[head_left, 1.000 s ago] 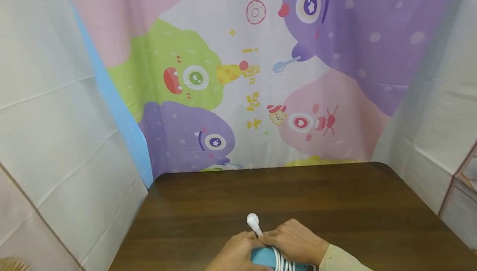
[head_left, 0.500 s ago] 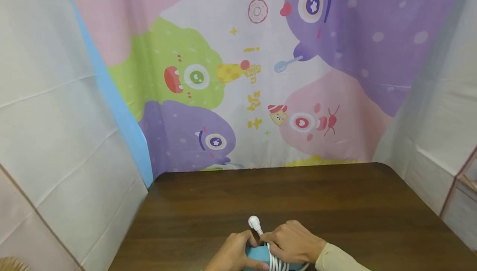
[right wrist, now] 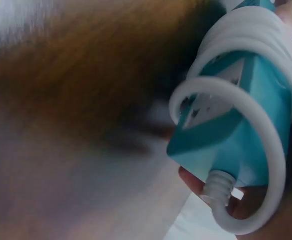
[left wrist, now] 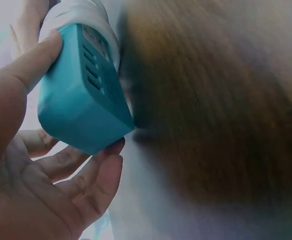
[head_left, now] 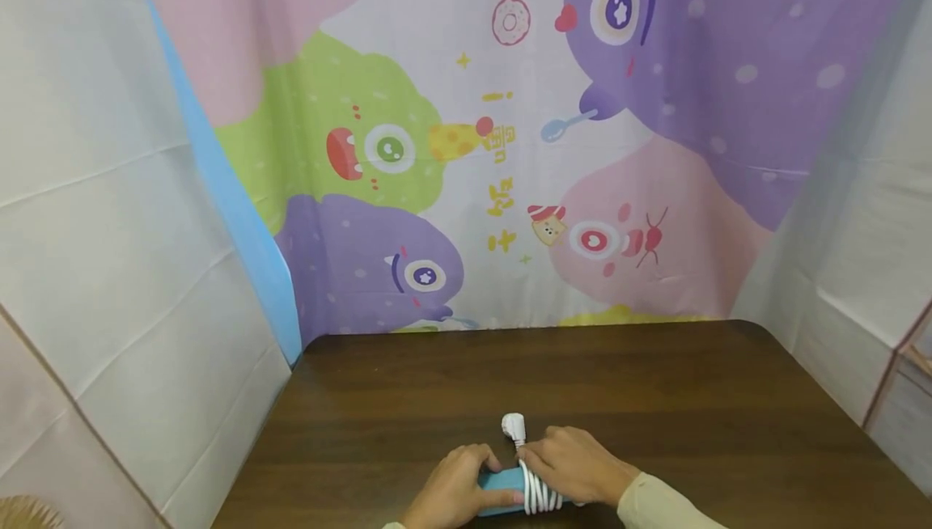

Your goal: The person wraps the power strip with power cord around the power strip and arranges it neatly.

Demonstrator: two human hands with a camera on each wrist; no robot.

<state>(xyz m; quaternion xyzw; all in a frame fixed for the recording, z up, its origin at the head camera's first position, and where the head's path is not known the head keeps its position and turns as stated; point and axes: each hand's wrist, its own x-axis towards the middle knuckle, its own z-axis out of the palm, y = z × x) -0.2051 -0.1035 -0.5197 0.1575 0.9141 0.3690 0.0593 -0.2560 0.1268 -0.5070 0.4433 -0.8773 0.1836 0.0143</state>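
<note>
A teal power strip [head_left: 502,480] with a white cord [head_left: 540,495] wound several times round its middle is at the near side of the table in the head view. My left hand [head_left: 453,487] grips its left end, thumb on the near side; the left wrist view shows slots in the strip's face [left wrist: 85,95]. My right hand [head_left: 582,464] is over the right part, its fingertips pinching the cord by the white plug [head_left: 514,427], which sticks up past the strip. In the right wrist view a loose loop of cord [right wrist: 266,130] curves from the strip's end.
The dark wooden table [head_left: 408,399] extends back to a curtain [head_left: 495,286] printed with cartoon monsters. Pale cloth panels [head_left: 146,213] hang at both sides. A straw-coloured, bristly thing [head_left: 29,513] shows at the lower left corner.
The strip has come slightly up into the head view, with more of its windings showing. The plug has shifted right, and both hands keep hold.
</note>
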